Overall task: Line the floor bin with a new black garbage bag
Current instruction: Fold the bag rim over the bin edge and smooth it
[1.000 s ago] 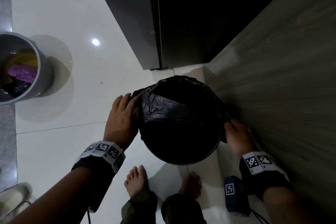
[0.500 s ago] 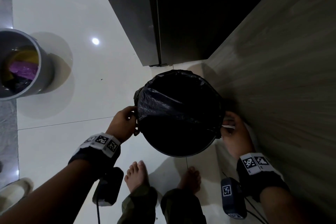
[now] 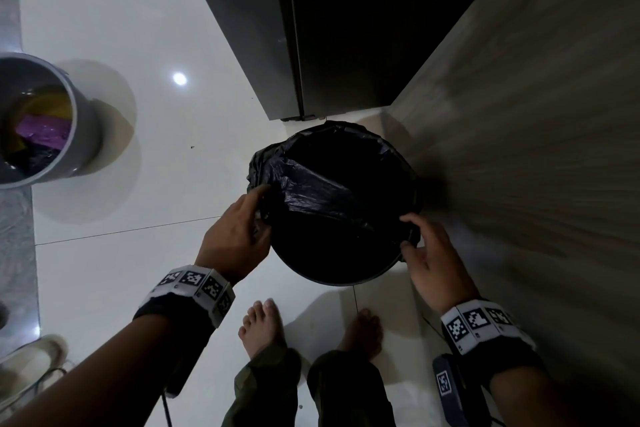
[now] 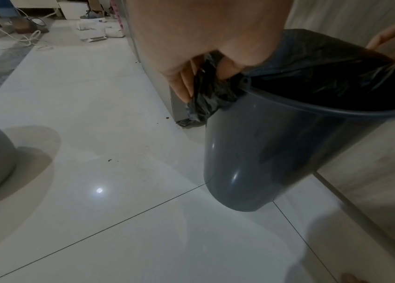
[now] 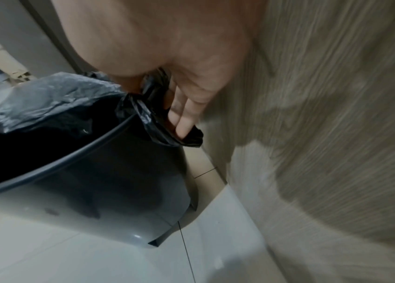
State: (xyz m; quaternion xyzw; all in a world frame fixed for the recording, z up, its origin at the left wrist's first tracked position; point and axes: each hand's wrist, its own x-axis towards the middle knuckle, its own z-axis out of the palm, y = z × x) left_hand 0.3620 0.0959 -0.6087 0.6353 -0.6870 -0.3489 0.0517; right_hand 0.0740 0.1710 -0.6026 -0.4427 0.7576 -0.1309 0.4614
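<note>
The black bag (image 3: 322, 184) is already tucked over the far rim of the bin (image 3: 346, 276) beside the right wall, its edge is pinched by the left hand (image 3: 235, 236) and seemingly the right hand (image 3: 433, 263), and the near rim is left bare.

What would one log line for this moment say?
left hand: grips black garbage bag edge at bin rim | right hand: grips bag edge opposite | near rim uncovered | grey bucket on floor
</note>
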